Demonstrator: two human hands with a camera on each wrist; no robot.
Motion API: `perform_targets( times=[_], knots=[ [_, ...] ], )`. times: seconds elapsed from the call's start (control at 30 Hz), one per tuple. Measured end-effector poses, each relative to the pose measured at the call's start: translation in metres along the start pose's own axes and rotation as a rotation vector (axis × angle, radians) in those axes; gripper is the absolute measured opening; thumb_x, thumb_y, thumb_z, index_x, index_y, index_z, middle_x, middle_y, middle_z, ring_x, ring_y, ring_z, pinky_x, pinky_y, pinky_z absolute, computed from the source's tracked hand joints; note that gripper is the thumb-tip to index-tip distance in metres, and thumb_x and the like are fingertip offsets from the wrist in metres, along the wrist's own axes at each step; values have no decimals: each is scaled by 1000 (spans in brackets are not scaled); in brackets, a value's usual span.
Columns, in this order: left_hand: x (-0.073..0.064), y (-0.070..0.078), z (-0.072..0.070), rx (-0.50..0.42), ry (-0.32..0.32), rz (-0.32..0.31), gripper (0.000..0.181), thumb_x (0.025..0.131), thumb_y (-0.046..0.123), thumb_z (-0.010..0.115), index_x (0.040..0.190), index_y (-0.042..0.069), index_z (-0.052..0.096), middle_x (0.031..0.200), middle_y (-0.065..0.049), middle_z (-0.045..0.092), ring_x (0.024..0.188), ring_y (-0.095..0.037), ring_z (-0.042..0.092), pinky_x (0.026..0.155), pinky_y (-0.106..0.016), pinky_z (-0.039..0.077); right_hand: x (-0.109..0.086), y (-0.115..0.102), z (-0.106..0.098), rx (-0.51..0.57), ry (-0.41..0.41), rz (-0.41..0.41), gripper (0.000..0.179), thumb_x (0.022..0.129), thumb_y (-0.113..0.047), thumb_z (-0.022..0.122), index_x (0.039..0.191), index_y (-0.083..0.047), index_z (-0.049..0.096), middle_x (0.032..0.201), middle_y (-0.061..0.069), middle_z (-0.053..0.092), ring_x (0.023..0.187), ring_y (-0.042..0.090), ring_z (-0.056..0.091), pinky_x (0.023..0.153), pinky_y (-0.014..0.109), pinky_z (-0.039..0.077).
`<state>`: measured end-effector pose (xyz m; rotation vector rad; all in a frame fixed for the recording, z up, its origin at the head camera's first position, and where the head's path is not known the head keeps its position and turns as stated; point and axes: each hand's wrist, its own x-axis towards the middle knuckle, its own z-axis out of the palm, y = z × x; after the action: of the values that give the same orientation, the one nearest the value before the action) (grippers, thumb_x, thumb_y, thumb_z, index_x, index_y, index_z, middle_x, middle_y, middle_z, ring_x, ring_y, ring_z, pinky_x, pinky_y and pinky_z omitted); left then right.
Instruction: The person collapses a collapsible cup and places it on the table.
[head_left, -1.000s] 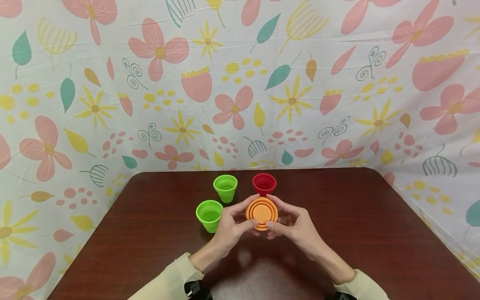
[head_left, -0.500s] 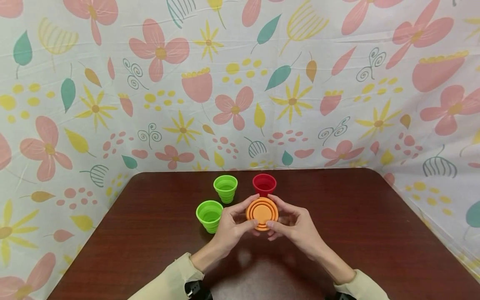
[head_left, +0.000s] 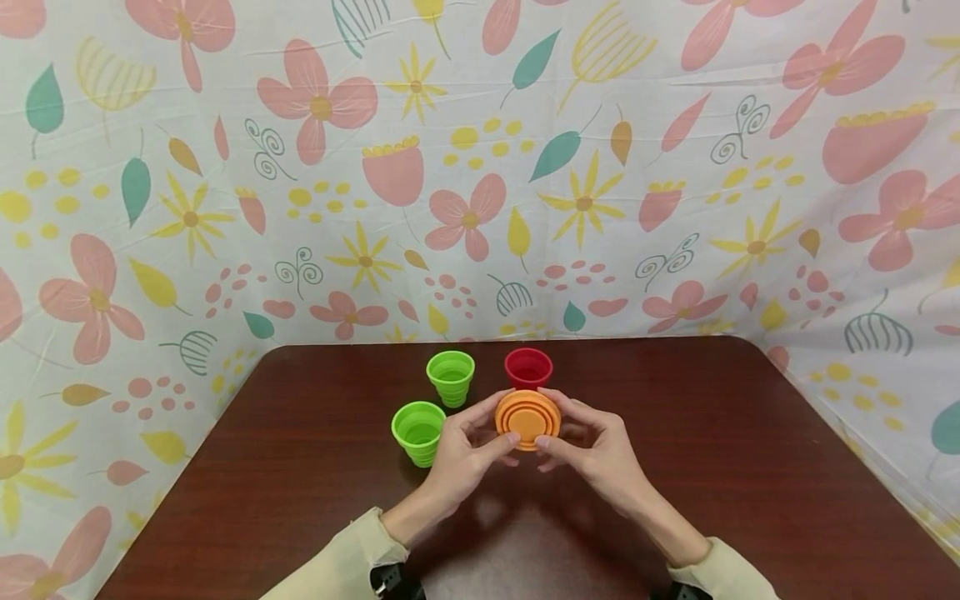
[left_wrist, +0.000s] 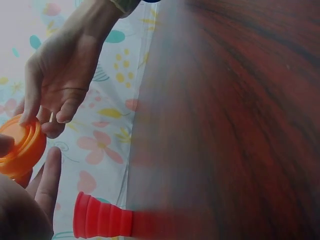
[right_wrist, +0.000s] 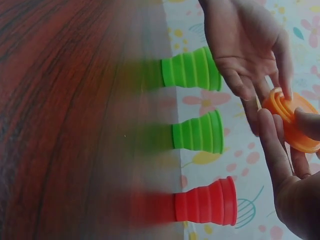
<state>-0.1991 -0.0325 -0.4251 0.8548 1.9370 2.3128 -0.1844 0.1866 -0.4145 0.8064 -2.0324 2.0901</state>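
Observation:
An orange collapsible cup (head_left: 528, 419), folded flat into rings, is held up above the table between both hands. My left hand (head_left: 463, 454) pinches its left side, thumb on the near face and fingers behind. On the opposite side my right hand (head_left: 602, 454) grips it the same way. The wrist views show the thumbs pressing on the orange cup (left_wrist: 31, 145) from either side. Just behind the hands stands a red collapsible cup (head_left: 528, 367), its lower part hidden in the head view. Close to my left hand is an expanded green cup (head_left: 418, 429).
Another expanded green cup (head_left: 451, 375) stands farther back, left of the red one. All three standing cups are upright on the dark wooden table (head_left: 735, 467). A flower-patterned cloth (head_left: 465, 167) hangs behind the table.
Between the hands the orange cup has tilted, so its face looks flatter, and it has shifted slightly up and right. The standing cups have stayed in place.

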Motion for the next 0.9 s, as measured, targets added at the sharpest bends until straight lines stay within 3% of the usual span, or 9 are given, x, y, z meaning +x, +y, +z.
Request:
perform_targets(
  times=[0.07, 0.3, 0.43, 0.7, 0.9],
  knots=[
    [0, 0, 1, 2, 4, -11, 54, 97, -2, 73, 148, 4, 60, 127, -20, 71, 87, -22, 77, 68, -48, 65, 1, 0, -1, -10, 4, -16, 61, 90, 13, 76, 147, 5, 57, 114, 24, 65, 80, 43, 73, 60, 54, 63],
    [0, -1, 1, -58, -18, -18, 52, 101, -2, 68, 151, 5, 57, 134, -20, 68, 100, -57, 69, 69, -53, 64, 0, 1, -4, -33, 7, -73, 53, 90, 15, 75, 140, 6, 63, 115, 19, 65, 87, 34, 74, 58, 53, 63],
    [0, 1, 2, -68, -21, -8, 54, 99, -4, 69, 151, 7, 58, 135, -18, 68, 105, -54, 69, 74, -57, 63, -1, 2, -6, -60, 19, -72, 44, 90, 11, 76, 133, 4, 70, 118, 17, 65, 90, 31, 72, 57, 52, 63],
    [-1, 3, 1, -98, -47, -48, 57, 99, 6, 75, 153, 8, 56, 139, -27, 63, 109, -30, 74, 85, -55, 61, -1, 3, -6, -121, 34, -137, 43, 88, 14, 77, 129, 8, 71, 116, 17, 64, 88, 27, 71, 55, 48, 63],
    [0, 6, 2, -100, -46, -99, 58, 98, 13, 77, 152, 7, 56, 137, -26, 65, 116, -36, 70, 91, -52, 59, -2, 4, -4, -162, 44, -203, 46, 85, 19, 77, 129, 6, 72, 119, 18, 60, 92, 20, 70, 55, 46, 63]
  ],
)
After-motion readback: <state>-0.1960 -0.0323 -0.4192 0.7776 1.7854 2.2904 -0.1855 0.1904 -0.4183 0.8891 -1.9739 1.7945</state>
